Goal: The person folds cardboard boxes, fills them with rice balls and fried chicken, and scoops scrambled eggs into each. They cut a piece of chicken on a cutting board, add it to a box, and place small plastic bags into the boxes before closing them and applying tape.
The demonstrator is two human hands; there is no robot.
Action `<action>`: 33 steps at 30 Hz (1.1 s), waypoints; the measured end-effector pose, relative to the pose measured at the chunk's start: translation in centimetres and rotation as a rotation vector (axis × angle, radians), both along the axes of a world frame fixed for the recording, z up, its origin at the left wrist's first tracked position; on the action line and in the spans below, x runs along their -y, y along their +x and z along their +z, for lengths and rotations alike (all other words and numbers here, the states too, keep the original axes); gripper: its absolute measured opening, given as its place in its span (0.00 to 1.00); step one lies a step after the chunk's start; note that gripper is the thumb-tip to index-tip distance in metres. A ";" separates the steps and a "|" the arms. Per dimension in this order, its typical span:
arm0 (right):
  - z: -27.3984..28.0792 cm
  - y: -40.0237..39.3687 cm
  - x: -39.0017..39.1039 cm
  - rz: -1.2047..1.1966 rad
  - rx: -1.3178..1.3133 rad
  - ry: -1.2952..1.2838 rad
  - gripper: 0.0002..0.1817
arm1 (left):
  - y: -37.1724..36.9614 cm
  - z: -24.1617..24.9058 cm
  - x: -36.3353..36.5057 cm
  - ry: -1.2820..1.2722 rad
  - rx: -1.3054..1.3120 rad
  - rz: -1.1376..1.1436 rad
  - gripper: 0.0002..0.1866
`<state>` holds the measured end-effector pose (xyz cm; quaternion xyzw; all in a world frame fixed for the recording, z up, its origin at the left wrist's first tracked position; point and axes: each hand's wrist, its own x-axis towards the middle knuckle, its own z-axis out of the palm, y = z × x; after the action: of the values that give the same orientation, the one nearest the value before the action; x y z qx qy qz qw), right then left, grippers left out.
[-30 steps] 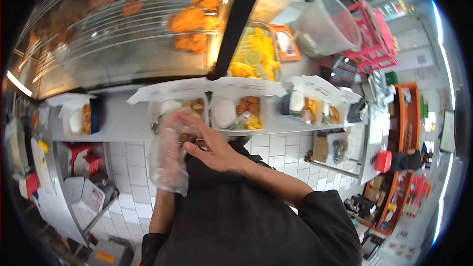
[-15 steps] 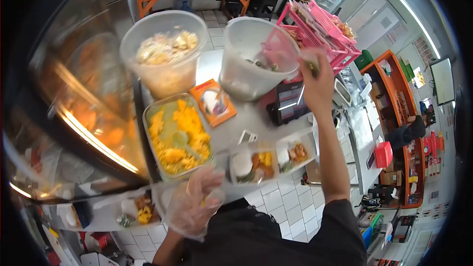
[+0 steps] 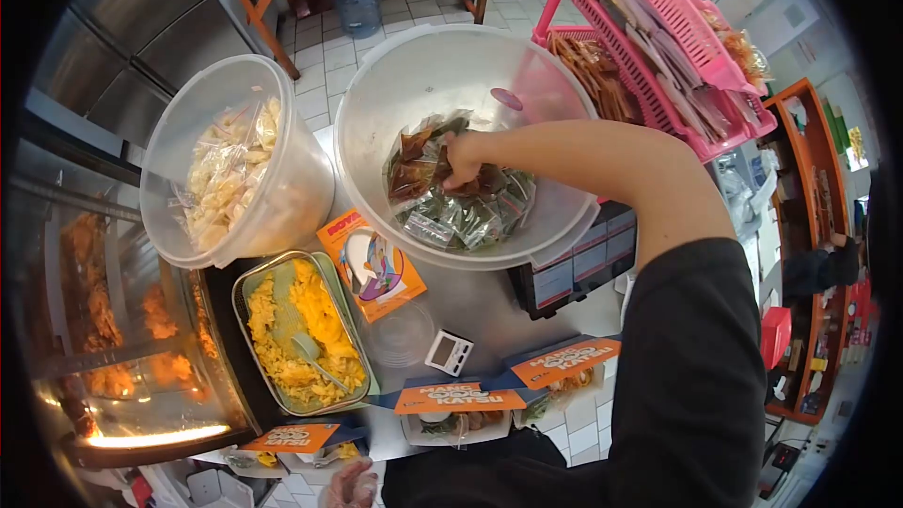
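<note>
My right hand [image 3: 463, 162] reaches down into a large translucent tub [image 3: 376, 85], its bare fingers bunched on the small clear packets [image 3: 442, 216] inside. Brown contents show through some packets; others look dark green. The fingertips press against a brown packet [image 3: 411, 152] and are partly hidden. At the bottom edge is my left hand [image 3: 351, 486] in a clear plastic glove, mostly cut off by the frame. Above and left of it sits a metal tray of yellow rice [image 3: 265, 320] with a green scoop [image 3: 306, 348]. Paper food boxes [image 3: 461, 399] with orange flaps line the counter's front edge.
A second tub [image 3: 310, 169] holds bagged pale crackers. Beside it stand an orange carton [image 3: 369, 268], a white timer [image 3: 449, 353] and a tablet [image 3: 578, 263]. Pink baskets [image 3: 658, 47] rise at the right back; a lit glass food case [image 3: 141, 320] borders the left.
My right hand has moved left and down from beside the tub's rim into it. My gloved left hand has dropped toward the bottom edge. The view has shifted, and orange box flaps now show.
</note>
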<state>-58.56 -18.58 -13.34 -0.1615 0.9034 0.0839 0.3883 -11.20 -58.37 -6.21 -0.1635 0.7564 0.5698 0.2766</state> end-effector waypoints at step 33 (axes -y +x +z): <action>20.3 9.3 -3.4 -0.946 -0.355 -1.915 0.15 | -19.9 12.9 -10.7 -0.056 -0.903 -0.270 0.30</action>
<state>-49.23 -15.17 6.93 -0.0183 0.6079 -0.7927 -0.0425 -31.14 -47.72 6.72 0.1931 0.8305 0.5223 -0.0132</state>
